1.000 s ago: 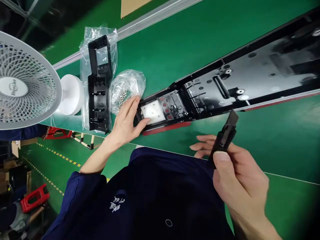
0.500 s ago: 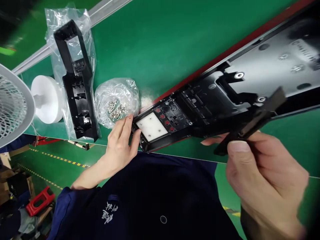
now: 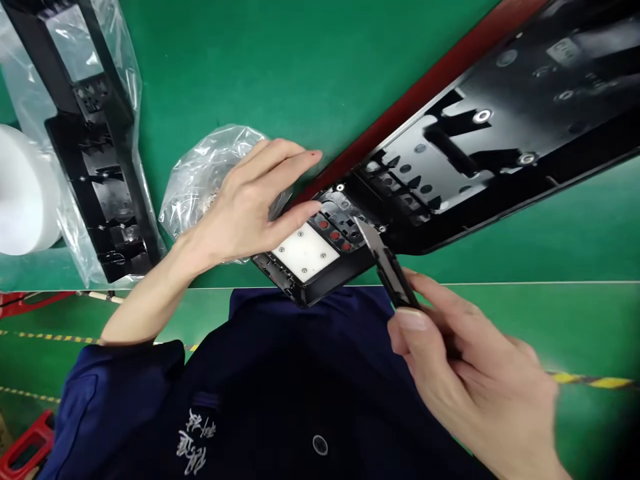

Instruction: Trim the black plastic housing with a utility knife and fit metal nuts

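My right hand [image 3: 460, 360] grips a black utility knife [image 3: 395, 280] with its blade out, the tip over the row of red dots in a long black housing [image 3: 430, 230]. A white plate [image 3: 306, 252] with small screws sits in the near end of that housing. My left hand [image 3: 260, 200] is spread over the housing's left end, thumb near the white plate and fingers reaching past the red edge [image 3: 400, 100]. Under and behind this hand lies a clear plastic bag [image 3: 187, 193]; its small metal parts are mostly hidden.
On the left, a black plastic frame [image 3: 120, 140] rests on clear plastic wrap [image 3: 15, 80]. A white round base [image 3: 25, 193] stands at the left edge. Below the green table [image 3: 300, 60], a red object [image 3: 30, 443] and yellow-black floor tape [image 3: 595, 381] show.
My right hand has brought the knife leftward, its blade now pointing up-left at the housing. My left hand has moved up and right from the housing's end. The view has shifted right.
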Demonstrator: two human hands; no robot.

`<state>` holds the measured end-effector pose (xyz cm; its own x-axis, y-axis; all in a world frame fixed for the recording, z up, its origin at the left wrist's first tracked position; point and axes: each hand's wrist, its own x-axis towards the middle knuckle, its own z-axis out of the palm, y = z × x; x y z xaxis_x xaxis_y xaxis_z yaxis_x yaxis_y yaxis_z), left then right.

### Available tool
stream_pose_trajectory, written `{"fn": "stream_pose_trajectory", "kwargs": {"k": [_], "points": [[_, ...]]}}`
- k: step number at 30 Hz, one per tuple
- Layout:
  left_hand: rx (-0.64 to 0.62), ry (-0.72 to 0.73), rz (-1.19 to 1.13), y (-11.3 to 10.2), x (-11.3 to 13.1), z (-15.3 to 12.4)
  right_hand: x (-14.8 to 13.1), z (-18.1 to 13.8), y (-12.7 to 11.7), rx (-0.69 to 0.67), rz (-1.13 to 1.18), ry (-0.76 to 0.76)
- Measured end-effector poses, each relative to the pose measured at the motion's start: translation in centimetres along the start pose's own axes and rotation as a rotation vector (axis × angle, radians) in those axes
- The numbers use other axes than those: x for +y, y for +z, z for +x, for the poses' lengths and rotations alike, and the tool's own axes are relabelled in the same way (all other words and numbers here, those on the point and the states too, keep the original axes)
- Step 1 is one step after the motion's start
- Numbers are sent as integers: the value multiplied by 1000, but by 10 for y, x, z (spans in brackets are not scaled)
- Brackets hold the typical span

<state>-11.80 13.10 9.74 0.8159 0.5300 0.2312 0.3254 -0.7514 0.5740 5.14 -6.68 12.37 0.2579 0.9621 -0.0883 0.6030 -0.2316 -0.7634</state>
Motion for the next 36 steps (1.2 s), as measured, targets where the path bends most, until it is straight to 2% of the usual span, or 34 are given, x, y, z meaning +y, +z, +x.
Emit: {"fn": "stream_pose_trajectory", "kwargs": {"k": [5, 10, 16, 22, 27, 32, 36], "points": [[65, -77, 70, 17, 12, -7, -1, 0, 14, -12, 50, -64], [144, -102, 78, 27, 25, -14, -5, 2, 12, 0, 88, -1], [71, -118, 48, 32, 16, -10, -8, 17, 13, 8, 2, -35], [37, -126, -26, 32, 14, -11, -19, 22, 11, -73, -66, 128], [63, -152, -31, 32, 16, -9, -15, 26, 12, -87, -7, 101], [77, -149, -28, 33, 16, -10, -8, 25, 15, -67, 56, 12], [56, -173, -44, 33, 18, -10, -10, 26, 15, -89, 104, 65]]}}
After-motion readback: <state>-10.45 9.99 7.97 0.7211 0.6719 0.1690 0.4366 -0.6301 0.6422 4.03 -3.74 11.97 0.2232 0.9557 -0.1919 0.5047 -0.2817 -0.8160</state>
